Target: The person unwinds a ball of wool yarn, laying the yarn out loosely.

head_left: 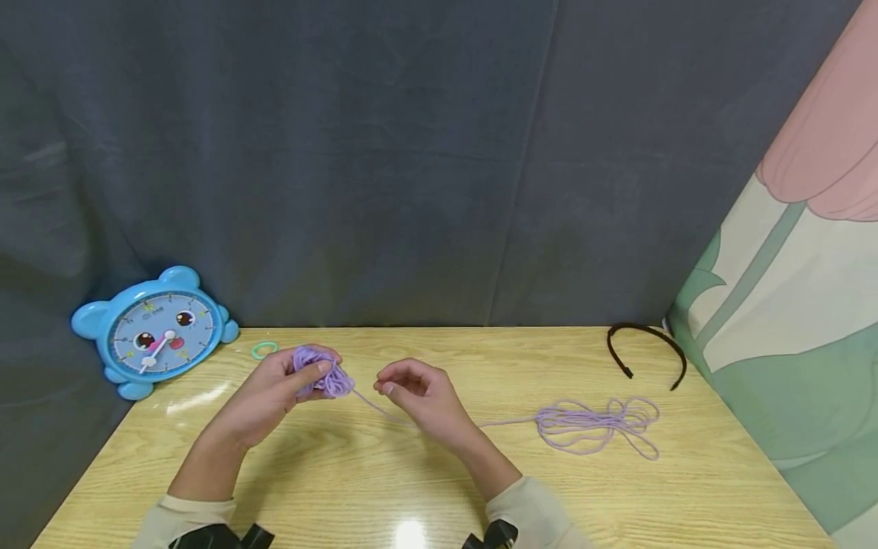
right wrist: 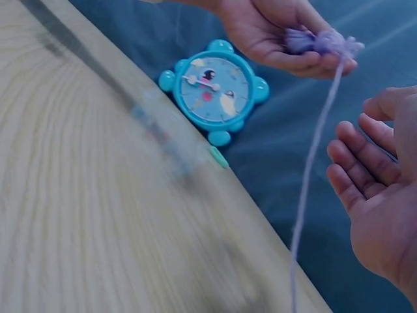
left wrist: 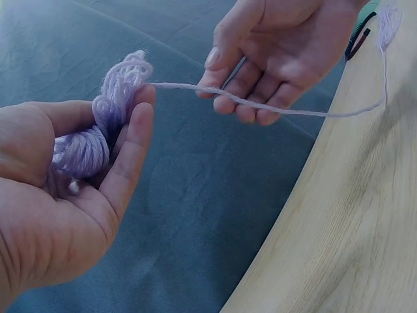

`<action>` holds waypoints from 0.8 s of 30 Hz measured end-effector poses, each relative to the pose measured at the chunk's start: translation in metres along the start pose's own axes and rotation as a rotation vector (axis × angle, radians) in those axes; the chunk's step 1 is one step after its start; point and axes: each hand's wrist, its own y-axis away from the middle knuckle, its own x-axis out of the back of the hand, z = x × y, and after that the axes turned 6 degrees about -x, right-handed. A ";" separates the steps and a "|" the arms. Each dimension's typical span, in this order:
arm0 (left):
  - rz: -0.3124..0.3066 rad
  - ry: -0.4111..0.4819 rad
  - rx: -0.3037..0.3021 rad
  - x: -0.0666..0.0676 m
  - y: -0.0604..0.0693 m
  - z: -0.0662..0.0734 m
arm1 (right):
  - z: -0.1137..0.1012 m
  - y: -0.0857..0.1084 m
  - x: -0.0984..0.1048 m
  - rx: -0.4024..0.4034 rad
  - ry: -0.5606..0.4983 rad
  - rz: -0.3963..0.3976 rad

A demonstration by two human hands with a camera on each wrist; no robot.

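Note:
Bundled purple yarn [head_left: 322, 374] sits in my left hand [head_left: 277, 389], pinched between thumb and fingers. In the left wrist view, the bundle [left wrist: 98, 130] is pressed under the thumb and spills past the fingertips. A single strand [right wrist: 306, 182] runs from it toward the right side of the table. Beside that strand is my right hand [head_left: 425, 400], its fingers loosely bent and parted from the thumb. The right wrist view shows the strand apart from this hand [right wrist: 384, 176]. A looser pile of the same yarn [head_left: 593, 427] lies on the table at the right.
A blue bear-shaped clock [head_left: 165, 335] leans at the table's back left, with a small green ring [head_left: 264, 350] near it. Toward the back right lies a black headband [head_left: 648, 328]. Behind the wooden table [head_left: 357, 488] hangs a dark curtain [head_left: 384, 168].

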 end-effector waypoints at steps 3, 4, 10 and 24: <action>-0.007 0.004 -0.006 0.000 0.001 0.000 | 0.001 -0.001 -0.008 -0.030 0.009 -0.045; -0.010 0.004 -0.009 0.000 0.001 0.000 | 0.002 -0.002 -0.010 -0.040 0.012 -0.063; -0.021 0.002 -0.017 0.001 0.001 -0.001 | 0.003 0.004 -0.013 -0.082 0.013 -0.121; -0.027 0.020 -0.021 0.000 0.003 0.002 | -0.008 0.021 0.025 -0.009 -0.016 0.067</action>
